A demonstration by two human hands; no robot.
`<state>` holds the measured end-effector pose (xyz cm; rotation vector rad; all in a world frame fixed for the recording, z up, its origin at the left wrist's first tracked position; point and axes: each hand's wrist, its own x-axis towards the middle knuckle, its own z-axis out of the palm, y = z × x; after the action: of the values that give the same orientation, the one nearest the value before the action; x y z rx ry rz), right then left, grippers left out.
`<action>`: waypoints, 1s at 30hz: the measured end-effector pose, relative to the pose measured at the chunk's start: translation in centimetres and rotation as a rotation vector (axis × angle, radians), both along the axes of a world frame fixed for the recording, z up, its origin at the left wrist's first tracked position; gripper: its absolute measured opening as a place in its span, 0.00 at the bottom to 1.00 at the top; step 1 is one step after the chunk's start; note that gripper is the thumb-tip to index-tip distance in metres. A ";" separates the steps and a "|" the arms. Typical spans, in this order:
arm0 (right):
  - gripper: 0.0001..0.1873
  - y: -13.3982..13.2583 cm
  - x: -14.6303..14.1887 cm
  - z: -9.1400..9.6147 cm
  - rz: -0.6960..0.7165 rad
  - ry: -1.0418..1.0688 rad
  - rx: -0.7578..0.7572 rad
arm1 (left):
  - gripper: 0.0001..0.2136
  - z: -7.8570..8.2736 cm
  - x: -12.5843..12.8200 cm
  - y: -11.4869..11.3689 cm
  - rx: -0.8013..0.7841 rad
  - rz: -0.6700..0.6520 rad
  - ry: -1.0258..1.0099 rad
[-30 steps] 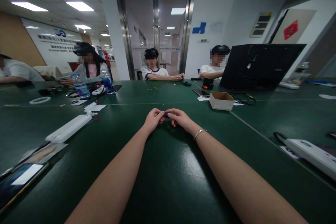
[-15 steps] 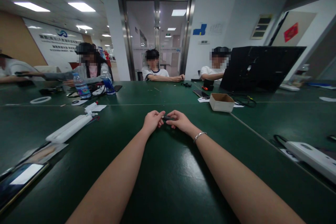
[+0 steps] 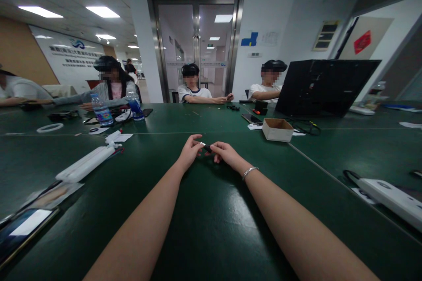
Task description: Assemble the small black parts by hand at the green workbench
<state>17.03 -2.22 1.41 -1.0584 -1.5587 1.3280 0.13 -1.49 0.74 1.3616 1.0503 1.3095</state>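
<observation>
Both my arms reach forward over the dark green table (image 3: 211, 219). My left hand (image 3: 189, 153) and my right hand (image 3: 224, 153) meet at the table's middle. Between their fingertips they pinch a small dark object with a silvery end (image 3: 205, 146), too small to name. The left fingers hold its silvery end and the right fingers hold its dark end. A silver bracelet (image 3: 249, 171) circles my right wrist.
A small open cardboard box (image 3: 277, 129) stands to the right, before an open black laptop (image 3: 325, 87). White power strips lie at left (image 3: 86, 163) and right (image 3: 391, 196). A phone (image 3: 26, 232) lies at lower left. Water bottles (image 3: 102, 112) and several seated people line the far side.
The object's silvery end now shows between my fingertips, and my left fingers have lifted a little. The person at far left has lowered an outstretched arm.
</observation>
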 end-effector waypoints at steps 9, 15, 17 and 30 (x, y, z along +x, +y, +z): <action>0.08 -0.2 0.0 0.3 -0.012 0.004 -0.028 | 0.18 -0.3 -0.4 0.2 0.027 -0.014 0.021; 0.07 -0.2 -0.2 0.2 -0.032 -0.009 -0.029 | 0.17 -0.3 -0.2 0.3 0.071 -0.032 0.048; 0.08 -0.1 -0.2 0.2 -0.033 -0.006 -0.025 | 0.16 -0.2 -0.2 0.2 0.037 -0.023 0.048; 0.03 -0.2 -0.1 0.1 -0.052 0.032 0.009 | 0.11 0.2 0.3 -0.1 -0.008 0.007 0.084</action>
<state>16.91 -2.46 1.51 -1.0607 -1.5021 1.2957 0.45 -1.62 0.93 1.4186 1.1166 1.2605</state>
